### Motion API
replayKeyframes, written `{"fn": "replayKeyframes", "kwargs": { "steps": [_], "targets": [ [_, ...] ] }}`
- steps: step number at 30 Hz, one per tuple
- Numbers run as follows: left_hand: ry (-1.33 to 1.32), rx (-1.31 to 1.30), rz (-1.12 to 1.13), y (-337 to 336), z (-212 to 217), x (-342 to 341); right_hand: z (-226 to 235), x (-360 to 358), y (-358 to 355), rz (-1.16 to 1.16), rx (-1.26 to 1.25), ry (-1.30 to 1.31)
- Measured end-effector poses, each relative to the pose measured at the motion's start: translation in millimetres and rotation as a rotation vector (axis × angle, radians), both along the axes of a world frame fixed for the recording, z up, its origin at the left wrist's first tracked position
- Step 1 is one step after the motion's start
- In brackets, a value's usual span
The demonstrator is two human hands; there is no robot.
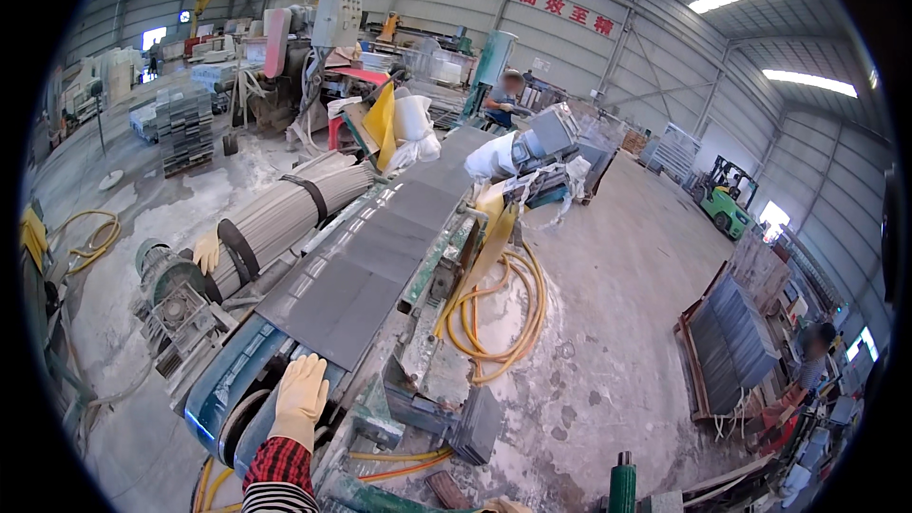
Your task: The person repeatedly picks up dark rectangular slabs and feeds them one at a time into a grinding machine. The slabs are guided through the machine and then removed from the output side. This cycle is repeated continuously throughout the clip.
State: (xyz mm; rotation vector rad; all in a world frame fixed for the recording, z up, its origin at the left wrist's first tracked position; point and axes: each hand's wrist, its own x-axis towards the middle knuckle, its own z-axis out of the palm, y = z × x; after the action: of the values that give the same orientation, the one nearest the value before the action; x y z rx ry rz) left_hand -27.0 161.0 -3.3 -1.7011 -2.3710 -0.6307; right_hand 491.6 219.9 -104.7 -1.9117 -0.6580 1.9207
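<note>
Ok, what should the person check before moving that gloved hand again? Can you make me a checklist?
1. Left hand gloved: ok.
2. Left hand gripping the nearest grey slab: not ok, its fingers are stretched out by the near edge.
3. Conveyor standing still: cannot tell from one picture.
4. Loose glove off the slabs: ok, it lies to their left.
5. Floor beside the conveyor free of hose: not ok, a yellow hose loops there.
6. Co-worker clear of the far end: cannot tell.
</note>
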Motion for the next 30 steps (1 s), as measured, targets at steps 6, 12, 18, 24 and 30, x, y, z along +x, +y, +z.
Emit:
{"fn": "replayKeyframes", "kwargs": {
  "steps": [6,12,18,24,30],
  "targets": [
    [-0.02,0.01,-0.006,-4.4,0.0,1.2,1.2,-3.2,-3.2,0.006,-0.009,-0.001],
    [-0.012,0.031,-0.006,-7.6,-3.4,0.1,2.9,-4.3,-4.6,0.017,-0.011,-0.006],
    [-0.016,0.022,-0.007,-11.3,2.0,2.4,4.2,-1.0,-7.6,0.019,-0.013,-0.012],
    [-0.003,0.031,-0.006,-15.3,1.0,2.9,6.1,0.8,-8.9,0.02,-0.016,-0.014],
    [-0.016,0.021,-0.01,-19.8,7.0,5.0,8.1,-0.3,-9.4,0.024,-0.023,-0.013]
  ]
}}
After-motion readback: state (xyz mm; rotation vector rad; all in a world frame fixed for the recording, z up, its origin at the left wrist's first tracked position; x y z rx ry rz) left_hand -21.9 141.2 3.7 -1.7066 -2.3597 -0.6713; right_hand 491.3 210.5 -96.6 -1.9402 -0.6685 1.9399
